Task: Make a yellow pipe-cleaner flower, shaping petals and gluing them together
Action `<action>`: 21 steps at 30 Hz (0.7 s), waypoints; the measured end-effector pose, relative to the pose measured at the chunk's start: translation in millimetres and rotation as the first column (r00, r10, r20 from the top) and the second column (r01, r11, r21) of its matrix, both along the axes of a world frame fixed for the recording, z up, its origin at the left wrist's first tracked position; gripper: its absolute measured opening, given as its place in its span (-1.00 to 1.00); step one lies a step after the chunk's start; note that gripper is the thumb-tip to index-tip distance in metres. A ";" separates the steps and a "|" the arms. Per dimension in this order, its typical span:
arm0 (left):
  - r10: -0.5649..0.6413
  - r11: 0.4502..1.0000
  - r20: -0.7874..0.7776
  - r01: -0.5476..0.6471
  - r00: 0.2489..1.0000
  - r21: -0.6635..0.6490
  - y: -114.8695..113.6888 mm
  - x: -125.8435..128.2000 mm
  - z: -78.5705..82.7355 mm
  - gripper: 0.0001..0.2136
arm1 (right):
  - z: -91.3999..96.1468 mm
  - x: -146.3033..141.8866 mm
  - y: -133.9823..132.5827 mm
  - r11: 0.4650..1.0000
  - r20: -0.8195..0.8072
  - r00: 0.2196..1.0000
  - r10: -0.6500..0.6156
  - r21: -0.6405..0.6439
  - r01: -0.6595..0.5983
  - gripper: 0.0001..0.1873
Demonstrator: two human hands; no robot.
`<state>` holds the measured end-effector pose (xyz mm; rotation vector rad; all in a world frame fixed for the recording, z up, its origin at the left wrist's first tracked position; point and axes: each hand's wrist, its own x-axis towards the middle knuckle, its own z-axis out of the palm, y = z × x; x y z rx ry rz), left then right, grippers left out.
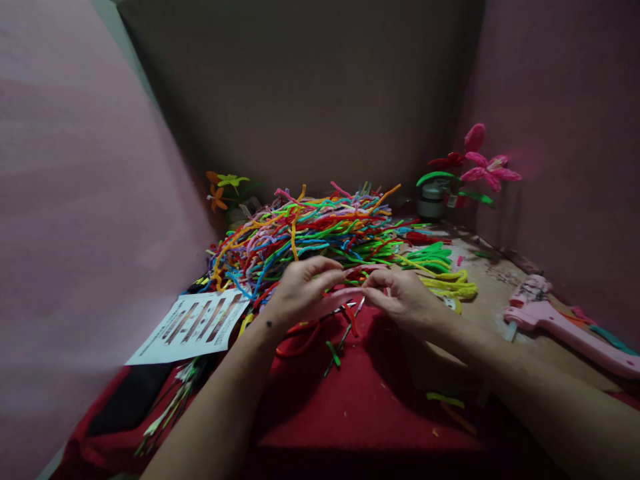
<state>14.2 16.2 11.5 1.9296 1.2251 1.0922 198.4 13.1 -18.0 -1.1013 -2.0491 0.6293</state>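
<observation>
My left hand (300,288) and my right hand (403,297) meet over a red cloth (370,393), fingers pinched together on a pink pipe cleaner (367,269) that runs between them. Just behind the hands lies a big heap of pipe cleaners (320,230) in many colours. A bundle of green and yellow pipe cleaners (443,270) lies to the right of the heap. Loose red and green bits (333,350) rest on the cloth under my hands.
A printed sheet (195,325) lies at the left. A pink glue gun (565,327) lies at the right on a stained board. Pipe-cleaner flowers stand at the back: orange and yellow (223,187), pink and red (475,163) in a small jar (431,200). Pink walls close both sides.
</observation>
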 end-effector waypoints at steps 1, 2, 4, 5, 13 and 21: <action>0.101 0.995 0.205 -0.100 0.974 -0.015 3.2 -4.1 3.7 -0.76 | 0.2 -0.1 0.7 0.999 -0.095 0.995 -0.041 -0.025 0.038 -0.80; 0.183 0.982 0.398 -0.186 0.899 -0.031 6.6 -8.0 6.8 -0.71 | 0.4 -0.1 1.1 0.996 -0.187 0.979 -0.080 -0.056 0.071 -0.81; 0.222 0.973 0.655 -0.209 0.722 -0.099 12.0 -13.7 9.9 -0.62 | 0.4 -0.3 1.5 0.985 -0.327 0.932 -0.154 -0.124 0.119 -0.82; 0.210 0.978 0.707 -0.154 0.675 -0.143 13.5 -14.4 9.5 -0.58 | -0.2 -0.6 1.5 0.979 -0.373 0.909 -0.186 -0.147 0.140 -0.82; 0.085 0.963 0.546 0.071 0.834 -0.259 -4.6 19.8 -16.2 -0.70 | -10.9 -11.0 -5.0 0.975 -0.447 0.867 -0.220 -0.089 0.201 -0.87; 0.033 0.977 0.445 0.064 0.895 -0.201 -5.9 19.9 -15.5 -0.80 | -3.2 -12.8 -12.3 0.957 -0.475 0.877 -0.068 -0.278 -0.076 -0.80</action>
